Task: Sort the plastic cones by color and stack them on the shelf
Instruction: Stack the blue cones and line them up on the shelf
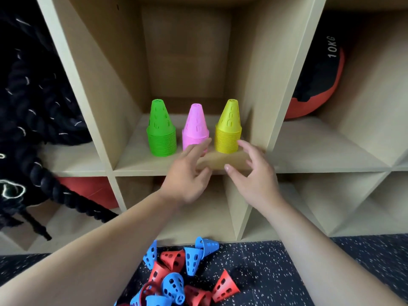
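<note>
Left hand [189, 173] empty, fingers loose, fronting pink stack [195, 127]; right hand [254, 173] likewise, beside yellow stack [228, 133]. Ribbed, slotted plastic.

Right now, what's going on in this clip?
A person is sorting plastic cones by colour. A green stack, a pink stack and a yellow stack stand side by side in one shelf compartment. The left hand and right hand are at the shelf edge, empty, fingers loosely spread. Blue cones and red cones lie mixed on the floor, not yet sorted.
</note>
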